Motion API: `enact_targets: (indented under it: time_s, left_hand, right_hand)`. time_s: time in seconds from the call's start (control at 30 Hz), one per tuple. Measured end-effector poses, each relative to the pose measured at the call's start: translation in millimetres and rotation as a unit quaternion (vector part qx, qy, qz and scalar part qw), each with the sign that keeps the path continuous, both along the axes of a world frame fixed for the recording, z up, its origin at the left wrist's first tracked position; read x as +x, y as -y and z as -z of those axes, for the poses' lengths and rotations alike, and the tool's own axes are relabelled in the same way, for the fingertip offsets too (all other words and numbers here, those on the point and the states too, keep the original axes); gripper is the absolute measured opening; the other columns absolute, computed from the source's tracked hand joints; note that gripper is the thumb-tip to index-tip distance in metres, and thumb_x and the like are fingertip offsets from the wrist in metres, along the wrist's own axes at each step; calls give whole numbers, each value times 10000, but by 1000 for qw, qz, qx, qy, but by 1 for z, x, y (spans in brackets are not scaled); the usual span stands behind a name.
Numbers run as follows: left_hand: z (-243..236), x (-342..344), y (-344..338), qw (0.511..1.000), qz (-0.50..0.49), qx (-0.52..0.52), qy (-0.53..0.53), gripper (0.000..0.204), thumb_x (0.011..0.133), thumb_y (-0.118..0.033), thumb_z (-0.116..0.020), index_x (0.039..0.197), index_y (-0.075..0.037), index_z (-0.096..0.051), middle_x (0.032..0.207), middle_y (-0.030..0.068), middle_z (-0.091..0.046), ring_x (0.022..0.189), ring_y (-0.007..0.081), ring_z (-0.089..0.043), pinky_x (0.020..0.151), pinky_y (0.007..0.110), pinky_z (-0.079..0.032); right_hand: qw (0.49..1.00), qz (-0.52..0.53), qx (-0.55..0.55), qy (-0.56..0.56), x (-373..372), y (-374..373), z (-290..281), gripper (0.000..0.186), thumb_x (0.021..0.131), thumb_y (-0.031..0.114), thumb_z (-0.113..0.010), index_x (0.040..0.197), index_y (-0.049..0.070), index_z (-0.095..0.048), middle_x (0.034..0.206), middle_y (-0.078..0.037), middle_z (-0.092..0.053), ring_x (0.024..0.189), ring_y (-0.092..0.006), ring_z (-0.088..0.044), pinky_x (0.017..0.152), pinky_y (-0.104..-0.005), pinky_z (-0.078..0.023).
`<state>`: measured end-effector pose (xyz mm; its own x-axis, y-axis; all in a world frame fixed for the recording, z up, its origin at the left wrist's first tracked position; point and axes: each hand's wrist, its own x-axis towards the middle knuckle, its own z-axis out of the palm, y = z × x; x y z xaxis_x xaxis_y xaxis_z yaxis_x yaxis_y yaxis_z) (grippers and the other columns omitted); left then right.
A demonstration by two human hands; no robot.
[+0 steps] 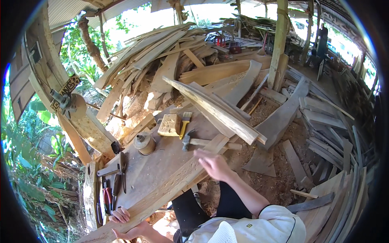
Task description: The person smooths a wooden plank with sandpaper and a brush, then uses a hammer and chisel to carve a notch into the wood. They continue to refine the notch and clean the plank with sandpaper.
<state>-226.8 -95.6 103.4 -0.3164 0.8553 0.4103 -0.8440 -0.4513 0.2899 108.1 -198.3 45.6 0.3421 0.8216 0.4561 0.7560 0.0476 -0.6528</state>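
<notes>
Hammer [190, 140] lies on the workbench [154, 166], head toward a yellow-handled brush [184, 123]. Just left of the brush, a carved wood block [169, 124]. Round metal pot [144, 143] stands near the bench's left edge. Pliers [107, 195] and chisels [120, 172] lie at the near left corner. Big heap of boards [162, 52] behind; sawdust [275, 162] and offcuts [324, 125] cover the ground at right. A wooden post [278, 40] stands upright.

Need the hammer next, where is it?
Head view, centre: the hammer lies on the workbench, beside the brush, just beyond the right hand.
</notes>
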Motion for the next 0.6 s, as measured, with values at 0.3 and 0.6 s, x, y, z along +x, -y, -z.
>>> enact_targets:
  time_s: [0.3,0.6]
  left_hand:
    - [13,-30,-1,999,-54,2,8,376,824,-386,-625,814,-102,-378,691,15,-339,575,123,-335,578,269,-303]
    - [17,-30,-11,996,-9,86,-4,379,819,-390,-639,824,-99,-396,691,13,-356,579,114,-344,576,266,-304]
  right_hand:
    - [997,-66,3,48,-14,-40,3,348,1018,232,-555,1299,41,-628,1362,-136,-613,1321,-278,-537,1153,-406,-395]
    - [995,-72,-62,-6,-1,-45,2,315,1025,217,-542,1274,41,-621,1363,-147,-609,1247,-274,-601,1093,-394,-468]
